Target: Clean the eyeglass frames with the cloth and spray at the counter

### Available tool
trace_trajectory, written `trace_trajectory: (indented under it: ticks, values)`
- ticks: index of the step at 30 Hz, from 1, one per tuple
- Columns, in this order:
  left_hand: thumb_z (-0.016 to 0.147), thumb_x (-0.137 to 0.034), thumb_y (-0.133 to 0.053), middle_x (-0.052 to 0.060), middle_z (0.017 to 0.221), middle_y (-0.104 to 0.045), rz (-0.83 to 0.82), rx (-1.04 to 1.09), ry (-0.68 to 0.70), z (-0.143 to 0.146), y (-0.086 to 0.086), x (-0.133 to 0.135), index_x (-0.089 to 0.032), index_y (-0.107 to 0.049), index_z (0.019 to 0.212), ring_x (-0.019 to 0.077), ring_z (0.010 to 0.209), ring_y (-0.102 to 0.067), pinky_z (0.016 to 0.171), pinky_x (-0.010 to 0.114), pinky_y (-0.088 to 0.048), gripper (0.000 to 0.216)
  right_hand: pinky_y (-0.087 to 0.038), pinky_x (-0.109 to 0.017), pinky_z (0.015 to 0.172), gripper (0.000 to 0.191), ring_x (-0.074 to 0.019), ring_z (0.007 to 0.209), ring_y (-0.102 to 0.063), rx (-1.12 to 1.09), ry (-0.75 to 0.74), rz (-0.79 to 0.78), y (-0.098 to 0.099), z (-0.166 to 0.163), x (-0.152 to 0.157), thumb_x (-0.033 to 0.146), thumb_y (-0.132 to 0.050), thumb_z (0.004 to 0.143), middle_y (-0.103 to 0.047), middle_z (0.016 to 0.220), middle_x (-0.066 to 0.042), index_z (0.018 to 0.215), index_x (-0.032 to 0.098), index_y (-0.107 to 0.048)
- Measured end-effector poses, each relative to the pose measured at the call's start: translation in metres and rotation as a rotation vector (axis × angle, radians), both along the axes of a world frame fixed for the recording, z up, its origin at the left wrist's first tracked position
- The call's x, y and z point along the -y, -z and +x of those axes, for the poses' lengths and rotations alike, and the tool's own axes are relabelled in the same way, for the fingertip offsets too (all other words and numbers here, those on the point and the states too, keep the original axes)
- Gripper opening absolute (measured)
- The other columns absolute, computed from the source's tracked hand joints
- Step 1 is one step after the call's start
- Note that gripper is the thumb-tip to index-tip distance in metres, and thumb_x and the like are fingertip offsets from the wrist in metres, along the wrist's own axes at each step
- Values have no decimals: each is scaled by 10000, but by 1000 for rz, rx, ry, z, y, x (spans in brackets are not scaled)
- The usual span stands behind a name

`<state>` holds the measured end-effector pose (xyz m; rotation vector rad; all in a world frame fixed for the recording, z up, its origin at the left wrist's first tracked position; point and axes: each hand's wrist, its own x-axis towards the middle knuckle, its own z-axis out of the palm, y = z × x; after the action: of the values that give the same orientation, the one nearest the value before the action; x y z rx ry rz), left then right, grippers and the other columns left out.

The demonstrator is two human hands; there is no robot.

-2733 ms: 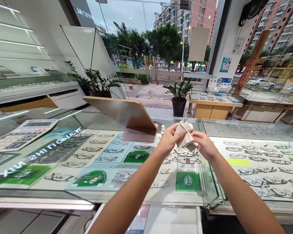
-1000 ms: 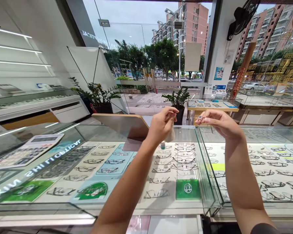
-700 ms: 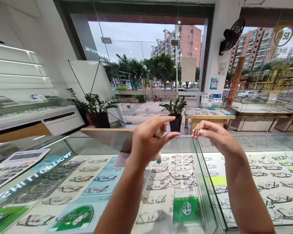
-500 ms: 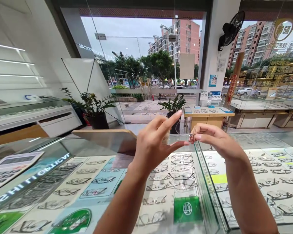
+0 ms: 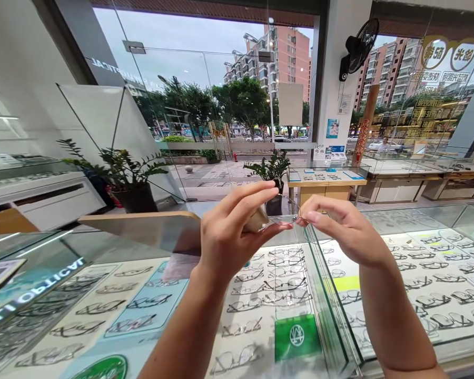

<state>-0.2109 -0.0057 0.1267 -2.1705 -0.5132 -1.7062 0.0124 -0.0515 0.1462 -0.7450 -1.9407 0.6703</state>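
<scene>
A pair of thin-rimmed eyeglasses [image 5: 291, 204] is held up above the glass counter, and one clear lens shows between my two hands. My left hand [image 5: 237, 223] has its fingers at the top and its thumb at the bottom of the frame. Something beige, perhaps a cloth [image 5: 256, 219], lies in that palm, mostly hidden by the fingers. With thumb and forefinger pinched, my right hand [image 5: 335, 223] grips the glasses near the hinge. The far side of the frame is hidden behind my left hand.
Below my hands, a glass display counter [image 5: 314, 295] holds rows of glasses and a green card [image 5: 297, 337]. A wooden-edged panel [image 5: 142, 217] stands at the left. Beyond are potted plants [image 5: 130, 173], a smaller display table [image 5: 327, 183] and a wall fan [image 5: 359, 47].
My left fingers and thumb have closed in around the lens, which now shows more plainly. Both hands appear slightly further left as the view has turned right.
</scene>
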Motion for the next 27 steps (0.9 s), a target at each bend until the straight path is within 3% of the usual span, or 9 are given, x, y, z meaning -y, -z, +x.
trace_trajectory:
  ticks: [4,8,10,14,20,27]
  values:
    - [709,-516,-903,67,1077,-757,-6,146,-13,-1,-1,2,-277,-725,1104,237,1014,-727,898,381,-637,495,-480,-417,1057,223,-225,1123,-638,-96,180,192,2,0,6,451,-652,951,-692,1129,-44,1086,274,-665]
    - [670,-454,-946,49,981,-731,44,274,-53,-2,0,5,-275,-712,1102,216,904,-692,821,366,-614,523,-446,-475,1158,590,-278,1298,-581,-100,326,393,7,-1,4,470,-791,831,-618,1361,-77,1345,292,-562]
    - [679,-448,-943,35,937,-711,51,313,-82,-2,0,6,-264,-704,1090,201,860,-668,798,357,-593,509,-457,-491,1151,659,-287,1280,-593,-91,373,459,8,-3,2,465,-810,813,-617,1360,-84,1388,288,-540]
    - [704,-436,-930,20,916,-682,25,359,-97,-2,1,8,-245,-695,1067,191,852,-646,800,350,-560,472,-494,-511,1099,601,-291,1186,-632,-88,447,523,10,-8,0,469,-804,826,-663,1250,-76,1359,298,-582]
    - [700,-434,-931,7,902,-687,-19,356,-128,2,0,14,-235,-688,1040,177,812,-638,765,337,-542,463,-522,-504,1050,496,-277,1078,-662,-139,479,541,11,-11,0,475,-804,841,-702,1077,-42,1283,328,-634]
    - [735,-485,-899,14,944,-700,-91,337,-79,1,-4,16,-254,-699,1063,183,860,-647,804,351,-556,449,-537,-490,1046,454,-259,1012,-686,-183,495,478,11,-10,-1,515,-789,853,-709,1044,-36,1243,326,-655]
